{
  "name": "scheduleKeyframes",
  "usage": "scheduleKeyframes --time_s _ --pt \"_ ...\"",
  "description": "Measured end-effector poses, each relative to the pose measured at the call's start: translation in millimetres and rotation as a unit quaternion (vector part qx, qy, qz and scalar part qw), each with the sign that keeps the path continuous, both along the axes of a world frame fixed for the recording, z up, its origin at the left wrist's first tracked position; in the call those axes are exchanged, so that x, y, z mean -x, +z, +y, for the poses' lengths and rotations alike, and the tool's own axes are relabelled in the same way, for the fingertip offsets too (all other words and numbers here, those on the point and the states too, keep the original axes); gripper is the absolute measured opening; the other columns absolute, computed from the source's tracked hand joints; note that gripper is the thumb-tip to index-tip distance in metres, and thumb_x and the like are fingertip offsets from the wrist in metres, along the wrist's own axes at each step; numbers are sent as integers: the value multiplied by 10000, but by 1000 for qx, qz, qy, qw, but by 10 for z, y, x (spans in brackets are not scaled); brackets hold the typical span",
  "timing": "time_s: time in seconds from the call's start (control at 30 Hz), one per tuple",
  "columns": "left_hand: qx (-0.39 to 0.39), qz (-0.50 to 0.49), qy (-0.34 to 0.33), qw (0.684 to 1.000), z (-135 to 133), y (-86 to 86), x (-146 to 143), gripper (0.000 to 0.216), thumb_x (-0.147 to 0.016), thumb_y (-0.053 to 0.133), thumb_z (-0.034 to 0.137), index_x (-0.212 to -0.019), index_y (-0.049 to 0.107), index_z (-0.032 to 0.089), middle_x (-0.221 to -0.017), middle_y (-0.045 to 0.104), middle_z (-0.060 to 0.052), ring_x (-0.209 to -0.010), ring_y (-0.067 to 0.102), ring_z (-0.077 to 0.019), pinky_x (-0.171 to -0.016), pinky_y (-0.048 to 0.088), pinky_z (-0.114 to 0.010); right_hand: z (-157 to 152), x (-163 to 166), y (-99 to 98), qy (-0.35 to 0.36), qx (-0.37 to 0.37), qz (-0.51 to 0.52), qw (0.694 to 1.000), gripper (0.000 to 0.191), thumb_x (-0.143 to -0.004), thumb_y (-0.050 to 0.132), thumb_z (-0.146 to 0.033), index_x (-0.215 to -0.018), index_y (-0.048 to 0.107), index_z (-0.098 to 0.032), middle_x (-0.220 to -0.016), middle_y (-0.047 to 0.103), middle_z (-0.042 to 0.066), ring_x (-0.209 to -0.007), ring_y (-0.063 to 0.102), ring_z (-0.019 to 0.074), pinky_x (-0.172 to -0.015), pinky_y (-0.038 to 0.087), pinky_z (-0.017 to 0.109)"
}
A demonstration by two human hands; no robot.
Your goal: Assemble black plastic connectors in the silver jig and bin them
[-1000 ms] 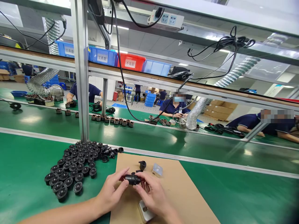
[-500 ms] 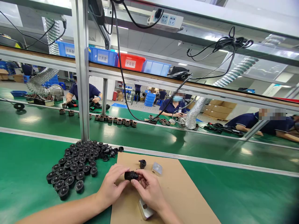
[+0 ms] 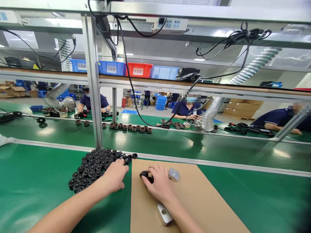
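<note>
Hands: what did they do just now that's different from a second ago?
The left hand let go of the black part and moved left to the pile of parts. The right hand lowered the part onto the cardboard, fingers still on it. The pile, the clear block and the metal block stayed put.

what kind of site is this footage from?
Most likely a factory assembly line: long green conveyor belts, a heap of identical small black parts at the left hand, and labelled bins on the shelf above.
</note>
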State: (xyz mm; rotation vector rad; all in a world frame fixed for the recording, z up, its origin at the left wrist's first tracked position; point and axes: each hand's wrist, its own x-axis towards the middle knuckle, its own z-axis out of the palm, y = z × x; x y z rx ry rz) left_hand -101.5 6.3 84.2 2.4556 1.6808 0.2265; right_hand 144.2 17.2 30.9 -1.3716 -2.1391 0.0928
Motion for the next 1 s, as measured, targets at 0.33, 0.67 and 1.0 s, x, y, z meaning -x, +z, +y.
scheduleKeyframes --time_s 0.33,0.67,1.0 --pt "-5 176 24 984 147 42 266 687 -350 1001 -29 -993 804 110 -1240 652 -270 -1218 561 -489 -990 496 -554 257 178 401 -19 103 -81 991 382 -837 804 -456 -1103 737 -191 -1181 699 147 -1227 567 389 -1002 442 511" --pt "30 47 -16 998 -40 -44 -102 431 -657 953 277 -1050 810 173 -1229 699 -197 -1217 618 -447 -1040 489 -561 1054 892 498 7 163 -190 968 323 -1007 712 -366 -1263 667 -174 -1321 667 100 -1162 668 275 -1006 571 513" --pt "122 -177 -12 977 13 -159 -128 388 -570 947 206 -926 793 188 -1023 760 -73 -1031 680 -344 -879 507 -392 740 175 482 10 203 147 968 219 -933 696 -387 -959 630 -180 -799 670 3 -753 645 177 -719 517 316"
